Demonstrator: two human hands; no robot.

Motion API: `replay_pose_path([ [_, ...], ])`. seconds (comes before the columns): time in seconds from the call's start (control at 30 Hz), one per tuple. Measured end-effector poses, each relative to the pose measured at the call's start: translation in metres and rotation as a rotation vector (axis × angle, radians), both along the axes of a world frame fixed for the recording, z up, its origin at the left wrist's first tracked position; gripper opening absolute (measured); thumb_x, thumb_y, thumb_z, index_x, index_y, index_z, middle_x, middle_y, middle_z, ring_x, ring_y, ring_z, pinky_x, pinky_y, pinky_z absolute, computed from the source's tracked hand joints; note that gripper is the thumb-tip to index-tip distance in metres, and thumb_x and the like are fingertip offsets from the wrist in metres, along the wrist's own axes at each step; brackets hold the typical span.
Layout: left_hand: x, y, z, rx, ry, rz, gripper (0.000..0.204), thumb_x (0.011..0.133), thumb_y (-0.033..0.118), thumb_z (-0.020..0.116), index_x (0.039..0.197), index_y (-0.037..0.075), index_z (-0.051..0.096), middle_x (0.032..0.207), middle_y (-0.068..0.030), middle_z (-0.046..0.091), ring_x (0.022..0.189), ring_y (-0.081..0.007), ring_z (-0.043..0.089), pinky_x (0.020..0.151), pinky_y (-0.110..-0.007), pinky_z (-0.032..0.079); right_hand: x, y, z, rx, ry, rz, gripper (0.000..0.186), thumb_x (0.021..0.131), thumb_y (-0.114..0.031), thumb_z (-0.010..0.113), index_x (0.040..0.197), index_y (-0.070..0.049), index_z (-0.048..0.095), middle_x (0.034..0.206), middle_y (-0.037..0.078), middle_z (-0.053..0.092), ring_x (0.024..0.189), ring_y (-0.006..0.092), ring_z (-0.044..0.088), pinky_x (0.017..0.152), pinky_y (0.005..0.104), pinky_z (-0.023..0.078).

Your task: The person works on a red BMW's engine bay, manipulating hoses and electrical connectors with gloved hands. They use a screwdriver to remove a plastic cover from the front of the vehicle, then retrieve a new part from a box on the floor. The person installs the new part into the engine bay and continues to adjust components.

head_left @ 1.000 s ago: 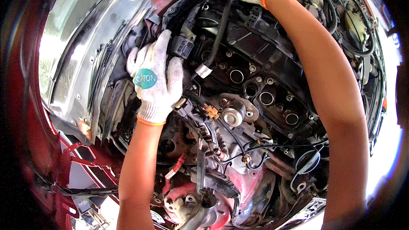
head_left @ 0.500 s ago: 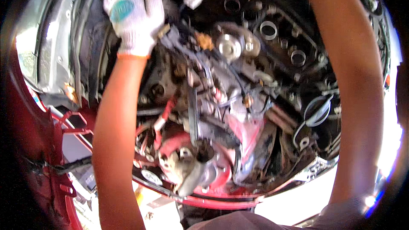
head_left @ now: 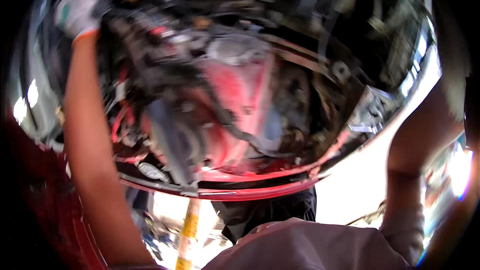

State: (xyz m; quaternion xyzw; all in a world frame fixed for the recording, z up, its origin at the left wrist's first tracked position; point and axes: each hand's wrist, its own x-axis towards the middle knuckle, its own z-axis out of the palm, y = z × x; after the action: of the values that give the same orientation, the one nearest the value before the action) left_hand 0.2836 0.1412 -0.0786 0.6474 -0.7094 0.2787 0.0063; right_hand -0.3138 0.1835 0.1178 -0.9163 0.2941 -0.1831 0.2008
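The right hand is out of view; only its bent arm (head_left: 425, 140) shows at the near right. Far up at the left, the gloved left hand (head_left: 75, 7) presses against dark engine wiring (head_left: 130, 35) just to its right; blur hides whether the fingers clasp it.
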Motion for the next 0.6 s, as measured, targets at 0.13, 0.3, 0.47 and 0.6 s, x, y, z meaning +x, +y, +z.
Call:
replay_pose_path([
  [0.13, 0.146, 0.01, 0.026, 0.001, -0.297, -0.151, 0.055, 0.105, 0.031, 0.047, 0.15, -0.001, 0.046, 0.155, -0.0205, 0.047, 0.143, -0.033, 0.046, 0.122, -0.041, 0.034, -0.153, 0.159, -0.013, 0.361, -0.443, -0.62, 0.042, 0.11, -0.028, 0.045, 0.13, 0.006, 0.059, 0.114, 0.017, 0.067, 0.104, 0.0262, 0.069, 0.096, 0.0393, 0.054],
  [0.3, -0.024, 0.029, 0.062, 0.042, 0.583, -0.207, 0.053, 0.113, 0.028, 0.029, 0.156, 0.0, 0.042, 0.159, -0.0208, 0.044, 0.147, -0.0302, 0.043, 0.125, -0.039, 0.029, -0.27, 0.383, -0.038, 0.666, -0.56, -1.668, 0.032, 0.106, -0.022, 0.054, 0.113, 0.004, 0.072, 0.097, 0.008, 0.071, 0.088, 0.0161, 0.066, 0.086, 0.0318, 0.053],
  [0.47, -0.191, 0.175, 0.15, -0.161, 1.075, 0.103, 0.047, 0.11, 0.018, 0.042, 0.15, -0.006, 0.045, 0.158, -0.0206, 0.046, 0.14, -0.03, 0.052, 0.119, -0.042, 0.039, -0.345, 0.584, -0.107, 1.318, 0.305, -1.603, 0.041, 0.1, -0.04, 0.055, 0.115, -0.006, 0.073, 0.106, 0.016, 0.077, 0.099, 0.0285, 0.073, 0.087, 0.038, 0.054],
  [0.6, -0.308, 0.306, 0.219, -0.087, 1.397, 0.13, 0.057, 0.112, 0.031, 0.04, 0.159, 0.0, 0.033, 0.162, -0.0221, 0.039, 0.143, -0.0339, 0.048, 0.121, -0.042, 0.036, -0.361, 0.683, -0.143, 1.633, 0.65, -1.258, 0.046, 0.094, -0.043, 0.056, 0.119, -0.007, 0.073, 0.111, 0.019, 0.075, 0.107, 0.0377, 0.071, 0.092, 0.0434, 0.054],
])
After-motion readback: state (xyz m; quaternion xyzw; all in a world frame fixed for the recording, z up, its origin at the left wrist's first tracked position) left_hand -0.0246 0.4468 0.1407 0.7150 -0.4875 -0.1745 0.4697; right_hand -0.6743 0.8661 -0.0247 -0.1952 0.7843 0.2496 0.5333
